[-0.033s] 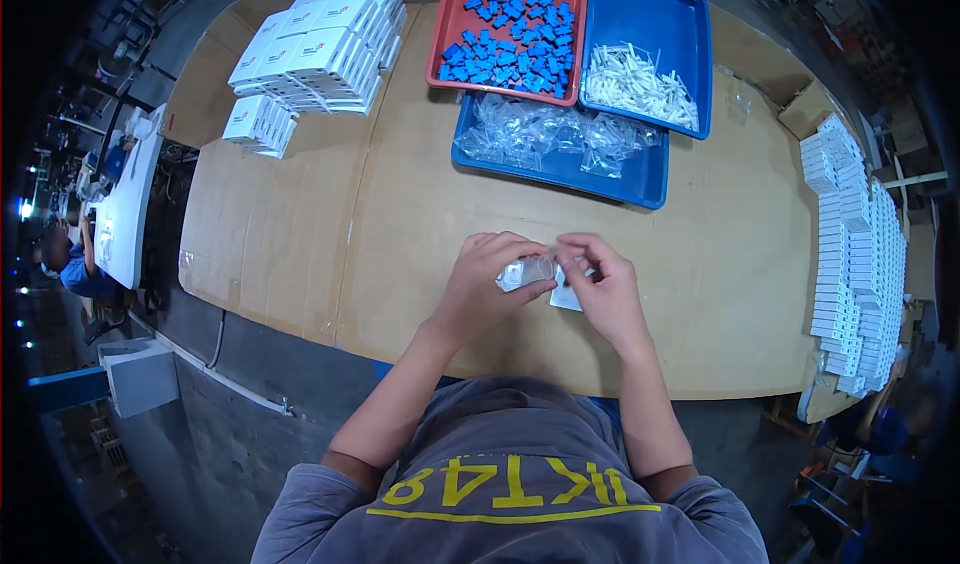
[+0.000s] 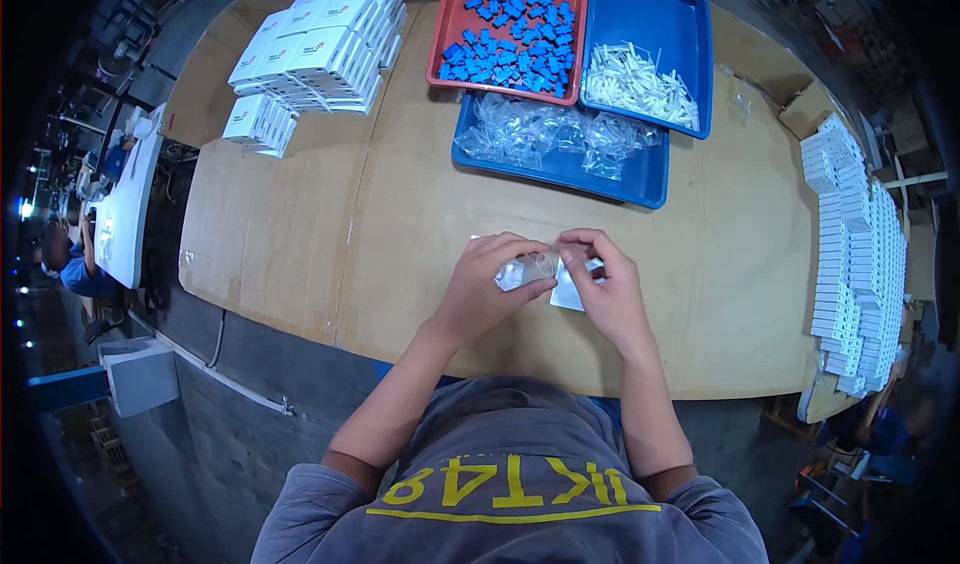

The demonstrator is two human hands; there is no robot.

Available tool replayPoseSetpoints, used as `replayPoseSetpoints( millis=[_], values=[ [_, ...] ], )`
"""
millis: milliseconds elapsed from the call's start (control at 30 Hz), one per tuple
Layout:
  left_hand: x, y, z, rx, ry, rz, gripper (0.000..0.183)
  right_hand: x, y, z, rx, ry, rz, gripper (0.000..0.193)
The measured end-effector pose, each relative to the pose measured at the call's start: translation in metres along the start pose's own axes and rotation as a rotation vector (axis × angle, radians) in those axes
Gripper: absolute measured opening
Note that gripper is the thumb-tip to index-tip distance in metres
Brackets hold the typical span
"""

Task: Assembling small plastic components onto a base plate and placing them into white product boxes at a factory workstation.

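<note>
My left hand [image 2: 487,281] is wrapped round a small clear plastic bag [image 2: 527,270] with something whitish inside, just above the cardboard-covered table [image 2: 420,184]. Close to the bag's right end is my right hand [image 2: 608,289], its fingers curled and thumb and forefinger drawn together. What those fingertips pinch is too small to make out. A flat white piece, like a card or small box [image 2: 566,292], shows below the right fingers, partly hidden by them. A bit of white also appears behind the right fingers.
Beyond my hands stand a blue tray of clear plastic bags [image 2: 560,176], a red tray of blue parts [image 2: 436,49] and a blue tray of white slim pieces [image 2: 640,14]. White boxes are stacked at far left [image 2: 320,49] and along the right [image 2: 855,264].
My right hand's fingers have shifted slightly, and more white shows behind them. The left hand keeps its hold on the bag.
</note>
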State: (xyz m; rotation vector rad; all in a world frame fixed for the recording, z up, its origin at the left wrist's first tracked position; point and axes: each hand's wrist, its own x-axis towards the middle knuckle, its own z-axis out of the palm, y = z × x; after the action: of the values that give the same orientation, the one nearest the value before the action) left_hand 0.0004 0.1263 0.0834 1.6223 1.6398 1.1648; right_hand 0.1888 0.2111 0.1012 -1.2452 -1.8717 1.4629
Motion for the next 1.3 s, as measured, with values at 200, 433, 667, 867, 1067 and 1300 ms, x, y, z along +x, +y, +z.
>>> replayPoseSetpoints(
  millis=[200, 433, 667, 867, 1067, 1300],
  values=[
    [-0.005, -0.003, 0.008, -0.818, -0.268, -0.412, 0.041, 0.005, 0.003, -0.011, 0.032, -0.226, -0.38, 0.027],
    [-0.01, -0.002, 0.013, -1.118, -0.308, -0.602, 0.04, 0.007, 0.004, -0.012, 0.25, -0.376, -0.078, 0.046],
    [-0.009, -0.009, 0.015, -1.066, -0.345, -0.625, 0.036, 0.01, 0.01, -0.014, 0.235, -0.472, -0.072, 0.051],
    [-0.009, -0.013, 0.02, -1.194, -0.385, -0.703, 0.037, 0.016, 0.003, -0.019, 0.254, -0.582, 0.091, 0.054],
    [-0.013, -0.017, 0.03, -1.3, -0.394, -0.74, 0.041, 0.015, 0.02, -0.013, 0.246, -0.626, -0.016, 0.055],
    [-0.018, -0.02, 0.029, -1.236, -0.415, -0.748, 0.047, 0.023, 0.01, -0.035, 0.177, -0.695, -0.01, 0.061]
  ],
)
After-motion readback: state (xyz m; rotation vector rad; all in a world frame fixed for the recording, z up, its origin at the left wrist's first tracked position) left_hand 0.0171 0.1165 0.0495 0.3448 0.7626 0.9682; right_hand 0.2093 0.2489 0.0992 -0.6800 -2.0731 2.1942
